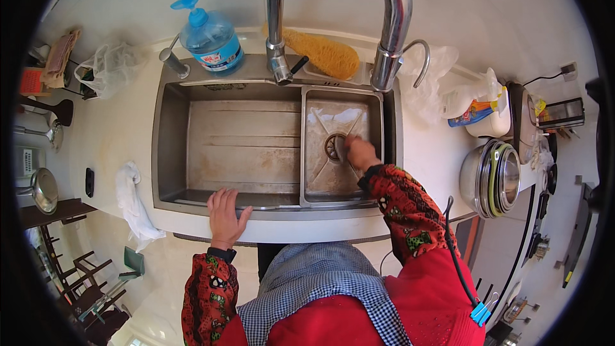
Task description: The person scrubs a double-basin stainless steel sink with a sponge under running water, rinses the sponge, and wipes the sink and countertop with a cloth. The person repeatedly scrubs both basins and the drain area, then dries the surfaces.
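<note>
My left hand (228,216) rests on the front rim of a stainless steel sink (240,154), its fingers apart and nothing held. Inside the smaller inset basin (322,178) at the right, my right hand (361,153) has its fingers closed on a small dark object (340,146) over the drain (332,148); blur hides what kind of thing it is. Wet patches shine on the inset basin's floor. Brownish stains mark the larger basin's floor. Behind the sink stand a chrome faucet (276,53) and a second, thicker chrome spout (384,67).
A blue soap pump bottle (211,45) and a yellow loofah-like scrubber (322,53) sit behind the sink. White cloth (132,202) hangs over the counter's left front edge. Spray bottles (485,110) and stacked metal bowls (480,178) stand at the right; a plastic bag (110,69) lies left.
</note>
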Available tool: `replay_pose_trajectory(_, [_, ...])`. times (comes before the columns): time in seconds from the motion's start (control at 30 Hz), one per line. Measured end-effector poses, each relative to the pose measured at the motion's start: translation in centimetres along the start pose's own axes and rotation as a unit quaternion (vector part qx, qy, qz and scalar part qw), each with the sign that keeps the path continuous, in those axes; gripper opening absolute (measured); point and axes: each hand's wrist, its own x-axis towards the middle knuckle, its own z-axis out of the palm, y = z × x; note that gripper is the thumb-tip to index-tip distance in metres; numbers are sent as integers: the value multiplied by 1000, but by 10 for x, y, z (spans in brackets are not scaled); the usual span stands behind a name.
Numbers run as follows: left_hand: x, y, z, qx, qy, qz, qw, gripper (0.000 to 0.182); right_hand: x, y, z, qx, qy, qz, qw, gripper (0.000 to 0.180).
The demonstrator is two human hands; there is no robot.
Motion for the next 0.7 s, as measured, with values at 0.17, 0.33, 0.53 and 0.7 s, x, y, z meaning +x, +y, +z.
replay_pose_trajectory(0.17, [1, 0, 0, 14, -8, 1, 1000, 54, 18, -7, 10, 4, 64, -7, 998, 25])
replay_pose_trajectory(0.33, [1, -1, 2, 19, 0, 6, 1000, 55, 11, -16, 13, 57, -25, -48, 997, 26])
replay_pose_trajectory(0.53, [1, -2, 3, 4, -4, 5, 1000, 54, 16, -68, 20, 140, 4, -139, 980, 20])
replay_pose_trajectory(0.7, [0, -2, 1, -1, -4, -2, 1000, 55, -34, -39, 44, 19, -201, -178, 963, 24])
